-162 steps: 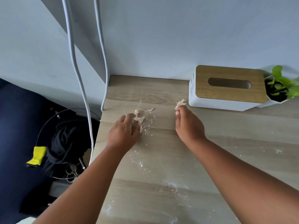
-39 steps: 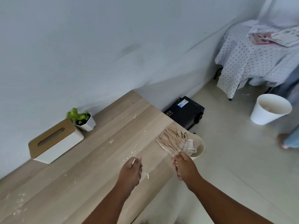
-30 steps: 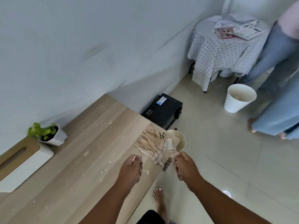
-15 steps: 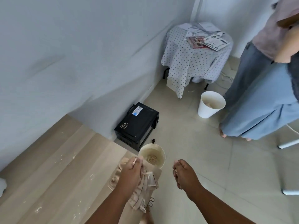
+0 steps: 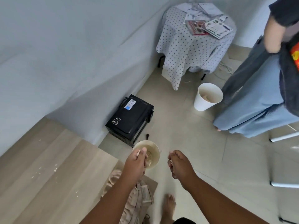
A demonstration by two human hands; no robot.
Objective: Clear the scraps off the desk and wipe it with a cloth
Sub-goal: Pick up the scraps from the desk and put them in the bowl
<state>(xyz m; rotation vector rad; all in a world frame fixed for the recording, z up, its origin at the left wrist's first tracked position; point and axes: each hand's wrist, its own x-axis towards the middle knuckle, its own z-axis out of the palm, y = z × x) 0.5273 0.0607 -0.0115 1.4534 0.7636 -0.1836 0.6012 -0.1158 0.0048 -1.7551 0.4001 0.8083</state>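
Left hand (image 5: 136, 162) now over the cup (image 5: 154, 152), fingers pinching scraps (image 5: 138, 153); right hand (image 5: 179, 164) likewise closed.

digits 3 and 5 on black box (image 5: 130, 118) label, other print unreadable

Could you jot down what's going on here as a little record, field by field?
Left hand: closed on a pale scrap, over the bin
Right hand: closed, beside the bin; contents unclear
Bin: small, at the desk's end, scraps inside
Desk: wooden, crumbs on it
Cloth: beige, crumpled on the desk's corner
Floor: black box, white bucket
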